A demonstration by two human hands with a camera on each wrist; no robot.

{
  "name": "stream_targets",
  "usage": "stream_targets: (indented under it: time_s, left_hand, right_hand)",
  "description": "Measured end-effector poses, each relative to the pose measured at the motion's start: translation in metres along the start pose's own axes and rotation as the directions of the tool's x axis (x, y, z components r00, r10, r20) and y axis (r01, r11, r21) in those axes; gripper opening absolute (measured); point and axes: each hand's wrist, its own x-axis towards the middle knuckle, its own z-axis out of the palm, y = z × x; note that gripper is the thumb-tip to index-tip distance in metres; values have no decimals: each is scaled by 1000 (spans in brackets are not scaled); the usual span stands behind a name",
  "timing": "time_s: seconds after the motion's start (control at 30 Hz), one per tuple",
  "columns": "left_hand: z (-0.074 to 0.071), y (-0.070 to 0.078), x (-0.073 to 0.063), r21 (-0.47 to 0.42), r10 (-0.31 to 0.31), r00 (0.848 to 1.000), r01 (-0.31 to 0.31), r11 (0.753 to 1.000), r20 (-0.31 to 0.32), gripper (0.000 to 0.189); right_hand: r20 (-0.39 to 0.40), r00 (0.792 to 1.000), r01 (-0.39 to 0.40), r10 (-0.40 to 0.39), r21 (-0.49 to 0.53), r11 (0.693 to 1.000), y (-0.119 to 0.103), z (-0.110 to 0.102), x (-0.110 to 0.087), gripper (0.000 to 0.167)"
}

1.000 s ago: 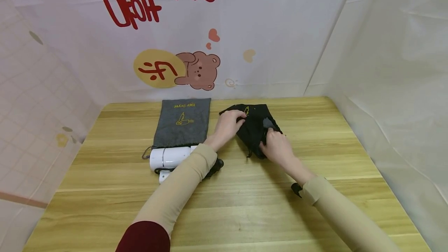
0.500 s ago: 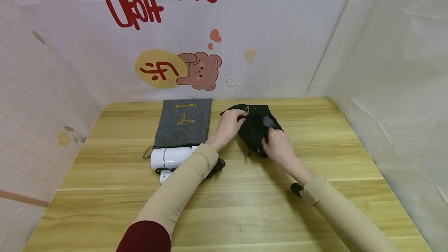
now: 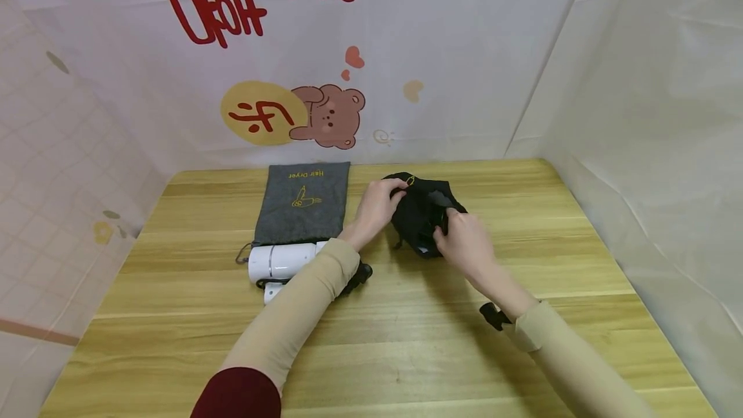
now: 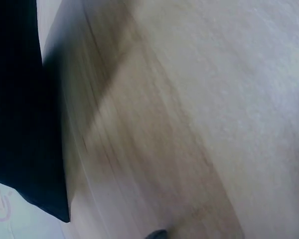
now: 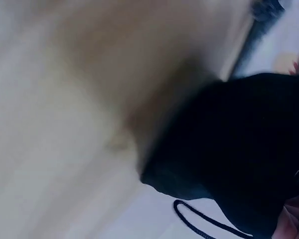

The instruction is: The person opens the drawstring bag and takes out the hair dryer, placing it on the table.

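Observation:
A black drawstring bag with a yellow printed mark lies toward the back of the wooden table. My left hand pinches its far left side near the print. At the near right, my right hand grips the edge of the bag's mouth, which gapes and shows a grey patch within. Dark bag cloth fills the left side of the left wrist view. In the right wrist view the bag hangs broad and dark, with a cord loop below and fingers at the lower right corner.
A grey pouch printed "Hair Dryer" lies flat at the back left. In front of it is a white hair dryer with a black cord, partly behind my left forearm. A small black piece shows beside my right cuff.
The bag's mouth has spread wider and its left corner has drawn in toward the right. My right hand has shifted slightly; the left stays nearly in place.

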Motion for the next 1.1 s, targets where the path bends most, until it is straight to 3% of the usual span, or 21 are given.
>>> stream_targets:
  time_s: [0.17,0.47,0.73,1.1]
  left_hand:
    - [-1,-4,-2,-4,-20,1000,20,1000,6,24]
    - [-3,-5,-8,-20,-9,999,10,1000,38,24]
    - [-6,-4,-17,-80,-125,991,128,989,42,31]
    - [-2,-1,-20,-65,-87,995,90,994,48,21]
  right_hand:
    - [-6,1000,-4,4,-15,1000,-4,-11,-2,30]
    - [4,1000,19,-19,-50,999,-3,-12,-6,32]
    - [19,1000,2,-1,-42,999,-1,-14,-7,27]
    - [60,998,-24,25,-20,1000,7,-10,-8,33]
